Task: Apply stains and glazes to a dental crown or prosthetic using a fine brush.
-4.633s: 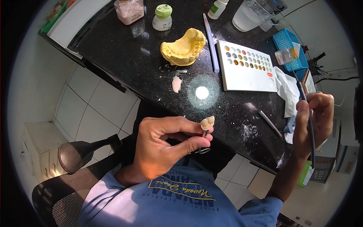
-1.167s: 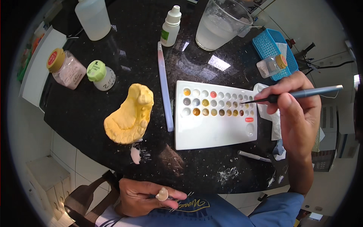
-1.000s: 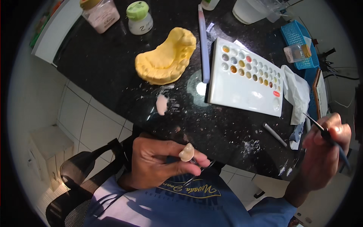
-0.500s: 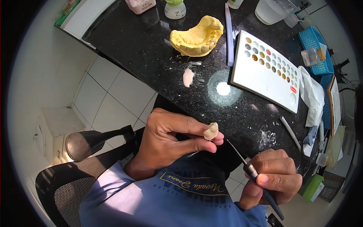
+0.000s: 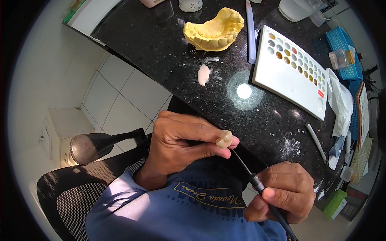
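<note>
Right hand (image 5: 287, 190) has swung back from over the palette (image 5: 281, 86), where it was a second or so ago, and now the fine-tipped tool (image 5: 257, 182) it's pinching points up and left at the tooth-shaped piece (image 5: 224, 139). Half a second back there was a clear gap; now the tip is right by the left hand's fingertips, though I can't tell if it's actually touching anything. Room-wise, the black tabletop (image 5: 161, 52) has its near edge cutting diagonally just past the left hand (image 5: 181, 140), so both hands work on the person's side of it, above the blue shirt (image 5: 177, 213). Beyond the edge it's pretty open up to the palette and the yellow dental cast (image 5: 215, 32), with just a pinkish blob (image 5: 204, 75) and a round patch of light between. Over to the right it gets tighter: grey stick (image 5: 316, 142), crumpled white tissue (image 5: 341, 104), blue basket (image 5: 345, 52). As for the grip, left thumb and forefinger are clamped on the tooth-shaped piece, which sits right out at their tips, bumpy top facing up; whatever's under its base is hidden. Right thumb and fingers are closed around the tool's dark handle, with the shaft sticking out toward the piece.
</note>
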Motion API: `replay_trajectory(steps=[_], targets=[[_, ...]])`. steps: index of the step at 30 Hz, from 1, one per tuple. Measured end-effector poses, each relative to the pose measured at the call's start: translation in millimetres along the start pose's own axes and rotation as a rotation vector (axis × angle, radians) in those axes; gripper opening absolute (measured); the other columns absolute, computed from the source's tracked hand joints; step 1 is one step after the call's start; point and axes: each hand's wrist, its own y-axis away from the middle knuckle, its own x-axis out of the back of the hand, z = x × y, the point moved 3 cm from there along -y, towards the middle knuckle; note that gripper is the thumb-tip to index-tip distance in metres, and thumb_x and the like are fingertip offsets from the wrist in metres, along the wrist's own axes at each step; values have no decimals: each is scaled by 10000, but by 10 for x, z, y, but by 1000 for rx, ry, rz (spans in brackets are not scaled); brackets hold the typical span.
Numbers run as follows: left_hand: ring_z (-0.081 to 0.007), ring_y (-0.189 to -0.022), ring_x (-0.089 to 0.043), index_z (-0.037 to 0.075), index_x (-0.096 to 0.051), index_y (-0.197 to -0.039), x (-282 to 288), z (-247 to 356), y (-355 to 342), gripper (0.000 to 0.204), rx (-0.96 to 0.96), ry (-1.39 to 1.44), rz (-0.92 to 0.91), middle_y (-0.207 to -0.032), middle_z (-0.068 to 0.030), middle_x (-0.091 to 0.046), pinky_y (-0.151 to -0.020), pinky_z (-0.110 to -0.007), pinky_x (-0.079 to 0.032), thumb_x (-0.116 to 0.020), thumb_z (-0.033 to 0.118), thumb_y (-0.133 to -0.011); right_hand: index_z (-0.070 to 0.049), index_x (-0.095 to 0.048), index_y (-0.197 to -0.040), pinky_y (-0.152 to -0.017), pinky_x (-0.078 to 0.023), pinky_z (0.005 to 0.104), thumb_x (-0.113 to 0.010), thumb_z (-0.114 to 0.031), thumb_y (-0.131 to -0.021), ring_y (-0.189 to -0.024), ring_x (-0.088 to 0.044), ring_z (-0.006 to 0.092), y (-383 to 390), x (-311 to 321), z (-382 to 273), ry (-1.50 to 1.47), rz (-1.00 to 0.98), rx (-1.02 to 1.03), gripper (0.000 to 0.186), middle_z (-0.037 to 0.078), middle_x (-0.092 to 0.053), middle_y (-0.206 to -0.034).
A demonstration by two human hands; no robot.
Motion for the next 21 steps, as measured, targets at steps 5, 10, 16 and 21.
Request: replay_trajectory(steps=[5, 10, 16, 21], targets=[[-232, -678, -684, -35, -685, -800, 36, 1, 0, 187, -59, -15, -55, -762, -181, -675, -613, -293, -573, -749, -49, -625, 2, -548, -996, -498, -513, 266, -611, 38, -645, -529, -568, 173, -27, -14, -29, 42, -40, -10, 359, 80, -536, -710], [-215, -716, -687, -43, -685, -839, 34, -32, 10, 183, -12, 11, -83, -786, -163, -682, -661, -288, -572, -721, -72, -662, -44, -536, -1000, -503, -516, 265, -634, 25, -656, -538, -571, 167, -38, -13, -50, 93, -67, -73, 365, 58, -541, -709], [-243, -622, -681, -54, -684, -764, 31, -37, -8, 217, -77, -10, -28, -707, -195, -666, -561, -274, -566, -787, -16, -577, -70, -531, -953, -514, -518, 257, -675, 14, -650, -574, -581, 165, -77, -14, -77, 155, -97, -125, 346, 53, -543, -704], [-234, -613, -681, -50, -685, -766, 33, -21, -18, 187, -87, -45, -59, -697, -192, -666, -556, -260, -560, -778, -6, -609, -74, -531, -948, -523, -524, 264, -671, 12, -644, -581, -583, 164, -71, -16, -64, 152, -107, -121, 346, 49, -543, -715]])
